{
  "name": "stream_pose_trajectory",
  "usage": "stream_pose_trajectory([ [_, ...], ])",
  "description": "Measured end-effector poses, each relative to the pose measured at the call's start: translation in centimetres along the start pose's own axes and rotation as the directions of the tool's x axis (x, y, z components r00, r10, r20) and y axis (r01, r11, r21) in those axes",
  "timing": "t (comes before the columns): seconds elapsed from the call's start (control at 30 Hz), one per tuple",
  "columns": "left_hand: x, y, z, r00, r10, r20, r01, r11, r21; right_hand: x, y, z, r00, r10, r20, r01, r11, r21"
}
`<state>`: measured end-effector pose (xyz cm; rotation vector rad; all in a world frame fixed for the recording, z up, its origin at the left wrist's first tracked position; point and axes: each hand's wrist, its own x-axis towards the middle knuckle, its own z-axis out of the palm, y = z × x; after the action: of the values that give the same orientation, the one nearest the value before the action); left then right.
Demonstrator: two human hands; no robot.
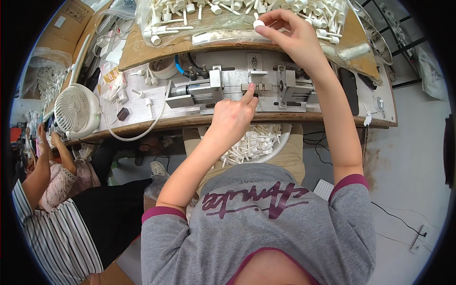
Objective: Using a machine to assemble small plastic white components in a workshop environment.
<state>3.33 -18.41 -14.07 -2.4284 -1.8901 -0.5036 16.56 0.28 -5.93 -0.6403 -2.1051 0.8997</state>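
Note:
My right hand (295, 39) is raised over the far pile, thumb and fingers pinching a small white plastic capped stick (258, 23). At the bench machine, my left hand (233, 114) points its index finger onto a small metal block (263, 87); the other fingers are curled, and the thumb is mostly hidden. Metal clamp units flank the block, one on the left (202, 90) and one on the right (294, 88). Behind it lies a heap of white capped sticks (185, 12) in clear plastic film on a cardboard sheet (137, 50).
A basin (280, 152) of similar white pieces rests on my lap under the bench edge. To the left stand a white fan (76, 109) and a bent white tube (137, 137). A dark phone-like slab (349, 91) lies right. Co-workers' arms (40, 171) show at far left.

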Motion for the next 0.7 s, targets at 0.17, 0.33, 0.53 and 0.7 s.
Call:
stream_pose_trajectory([
  [0.17,0.0,-0.2,-0.4,1.0,-0.01,0.009,0.011,0.999,-0.037,-5.1,-2.3,1.4,0.989,-0.076,-0.123,0.083,0.995,0.057],
  [0.33,1.8,-1.5,-4.4,0.993,-0.095,0.063,0.109,0.954,-0.278,-11.7,-2.5,2.7,0.962,-0.271,-0.041,0.228,0.872,-0.433],
  [0.53,10.3,-5.9,-7.1,0.848,-0.117,-0.517,-0.007,0.973,-0.231,-16.2,-1.3,6.1,0.959,-0.223,0.174,0.283,0.752,-0.595],
  [0.7,18.5,-7.6,-4.2,0.874,-0.028,-0.485,0.045,0.999,0.023,-14.1,-1.0,7.8,0.956,-0.193,0.22,0.293,0.647,-0.704],
])
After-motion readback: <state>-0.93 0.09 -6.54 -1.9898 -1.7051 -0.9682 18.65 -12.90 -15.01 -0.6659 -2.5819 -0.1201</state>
